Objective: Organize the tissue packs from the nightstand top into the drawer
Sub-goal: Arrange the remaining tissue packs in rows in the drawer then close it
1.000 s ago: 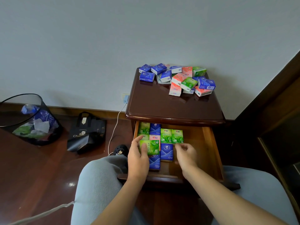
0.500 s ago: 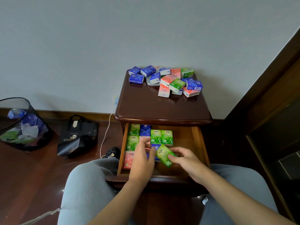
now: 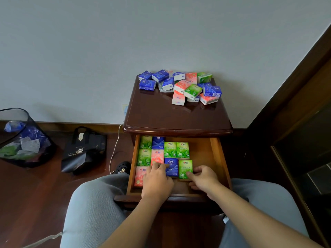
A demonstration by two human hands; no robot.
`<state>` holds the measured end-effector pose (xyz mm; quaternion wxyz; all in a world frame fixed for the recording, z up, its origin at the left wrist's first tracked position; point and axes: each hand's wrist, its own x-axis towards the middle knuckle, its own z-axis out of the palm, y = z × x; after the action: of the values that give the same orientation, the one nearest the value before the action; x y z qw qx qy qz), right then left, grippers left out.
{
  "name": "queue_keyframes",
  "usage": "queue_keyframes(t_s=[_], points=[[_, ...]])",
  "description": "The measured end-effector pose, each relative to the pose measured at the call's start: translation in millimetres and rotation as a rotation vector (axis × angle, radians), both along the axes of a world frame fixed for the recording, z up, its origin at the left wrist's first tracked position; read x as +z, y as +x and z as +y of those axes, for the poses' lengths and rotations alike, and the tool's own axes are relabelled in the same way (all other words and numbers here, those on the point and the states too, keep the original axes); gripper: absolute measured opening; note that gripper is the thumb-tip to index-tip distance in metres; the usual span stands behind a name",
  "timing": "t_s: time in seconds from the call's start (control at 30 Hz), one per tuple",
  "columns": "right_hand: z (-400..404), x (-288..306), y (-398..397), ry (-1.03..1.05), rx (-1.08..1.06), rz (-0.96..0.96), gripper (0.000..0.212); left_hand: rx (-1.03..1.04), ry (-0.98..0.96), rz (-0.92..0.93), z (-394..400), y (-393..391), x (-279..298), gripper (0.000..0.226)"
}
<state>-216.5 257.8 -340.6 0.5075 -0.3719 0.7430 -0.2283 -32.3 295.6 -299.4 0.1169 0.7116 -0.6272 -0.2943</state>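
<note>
Open drawer [image 3: 214,154]: green pack [image 3: 185,168] flat, lengthwise front-to-back, right hand [image 3: 203,178] fingers pinching its near edge.

Left hand [image 3: 157,179] covers the near part of the blue pack [image 3: 171,166] and whatever lies under the palm. Back row of packs in the drawer [image 3: 215,154] partly hidden under the nightstand top [image 3: 176,120]. Bin [image 3: 23,138] cut by left edge. Pack print too small to read.

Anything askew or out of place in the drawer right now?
Nothing stands out. The packs in the drawer lie flat in neat rows; the right hand touches the green pack at the row's end. The loose pile on the nightstand top is still jumbled.
</note>
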Motion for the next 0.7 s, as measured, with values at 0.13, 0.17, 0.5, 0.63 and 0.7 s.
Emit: queue_keyframes(t_s=[0.13, 0.17, 0.5, 0.63, 0.7], points=[[-2, -2, 4, -0.072, 0.064, 0.153, 0.032, -0.005, 0.017, -0.004, 1, -1, 0, 0.054], [-2, -1, 4, -0.085, 0.088, 0.183, 0.033, -0.002, 0.020, -0.001, 1, -1, 0, 0.054], [-4, 22, 10, -0.474, 0.625, 0.733, 0.082, 0.045, 0.005, -0.003, 3, -1, 2, 0.059], [-18, 26, 23, -0.531, 0.996, 0.791, 0.091, 0.034, 0.005, -0.028, 3, 0, 0, 0.063], [-23, 24, 29, -0.486, 1.065, 0.813, 0.093, 0.016, 0.025, -0.036, 2, 0, 0, 0.068]])
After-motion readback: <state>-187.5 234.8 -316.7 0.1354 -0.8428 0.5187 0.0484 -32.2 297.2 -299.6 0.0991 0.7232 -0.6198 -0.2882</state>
